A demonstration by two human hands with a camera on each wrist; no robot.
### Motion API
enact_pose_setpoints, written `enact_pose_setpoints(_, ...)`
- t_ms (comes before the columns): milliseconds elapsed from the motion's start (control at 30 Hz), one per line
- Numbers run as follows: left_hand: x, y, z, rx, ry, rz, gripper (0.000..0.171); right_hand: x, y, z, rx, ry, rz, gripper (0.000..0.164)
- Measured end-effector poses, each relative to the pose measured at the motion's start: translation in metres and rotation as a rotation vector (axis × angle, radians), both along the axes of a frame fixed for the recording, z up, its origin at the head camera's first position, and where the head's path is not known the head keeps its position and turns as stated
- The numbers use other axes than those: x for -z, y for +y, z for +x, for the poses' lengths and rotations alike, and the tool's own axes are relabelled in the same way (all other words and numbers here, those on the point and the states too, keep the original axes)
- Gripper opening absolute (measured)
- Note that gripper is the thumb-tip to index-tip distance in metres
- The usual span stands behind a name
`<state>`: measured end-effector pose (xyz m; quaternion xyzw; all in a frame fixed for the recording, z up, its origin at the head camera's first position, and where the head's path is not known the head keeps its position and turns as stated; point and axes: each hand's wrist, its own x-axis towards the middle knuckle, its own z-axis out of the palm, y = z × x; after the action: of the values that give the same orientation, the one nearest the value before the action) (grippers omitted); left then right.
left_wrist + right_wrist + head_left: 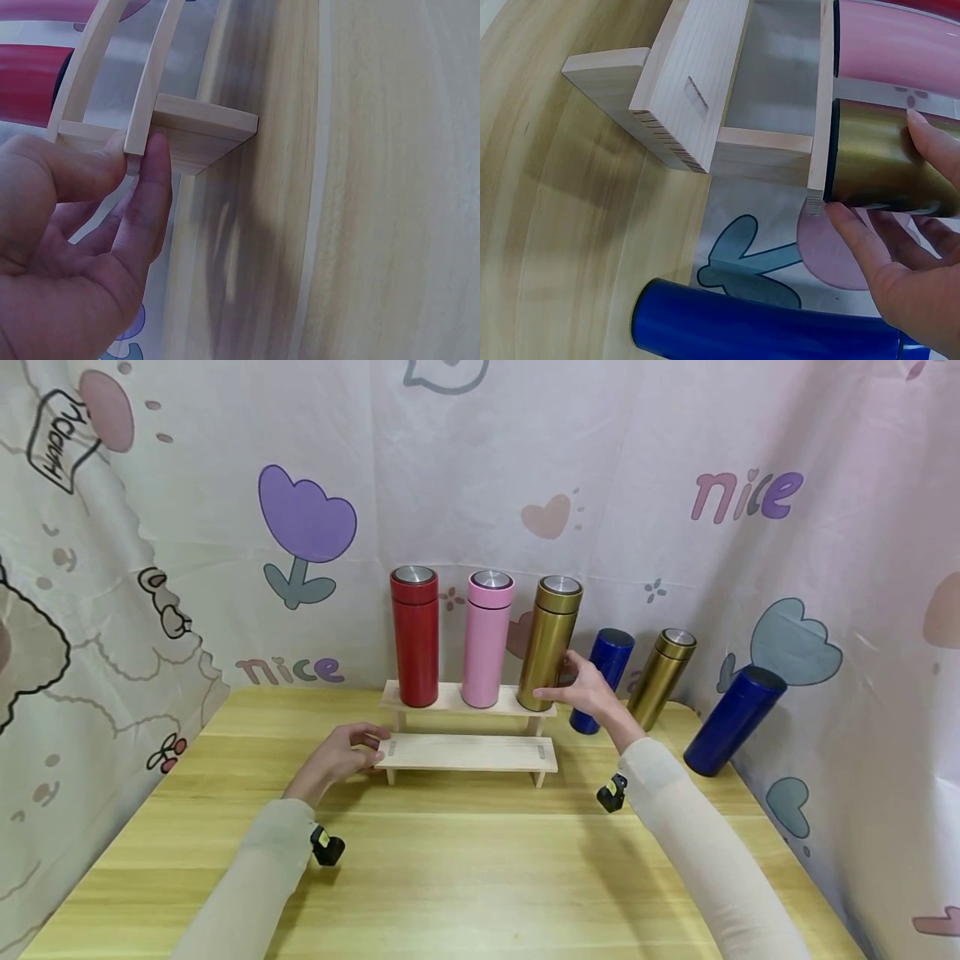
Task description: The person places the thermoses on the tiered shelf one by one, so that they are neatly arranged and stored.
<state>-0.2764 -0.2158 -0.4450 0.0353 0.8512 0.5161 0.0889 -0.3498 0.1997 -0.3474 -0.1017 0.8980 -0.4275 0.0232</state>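
A two-tier pale wooden stand [467, 752] stands on the table. On its upper board are a red thermos bottle [415, 639], a pink thermos bottle [487, 639] and, at the right end, a gold thermos bottle [550, 643]. My right hand [585, 689] holds that gold bottle low down; in the right wrist view the thumb lies on its side and the fingers [859, 236] are near its base. At the stand's left end, my left hand [347, 752] pinches the lower board [146, 97] between thumb and fingers.
Right of the stand are a blue bottle [611, 660], another gold bottle [663, 677] and a second blue bottle [735, 718] near the table's right edge. A patterned cloth [450, 485] hangs behind the wooden table [465, 877].
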Motion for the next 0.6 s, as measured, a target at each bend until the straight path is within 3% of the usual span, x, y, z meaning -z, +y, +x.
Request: enact_pose_setpoints(600,0.0006,0.0011,0.0005,-0.014,0.002,-0.025,0.04,0.0032,0.0004,0.0021,-0.001,-0.025,-0.04,0.099)
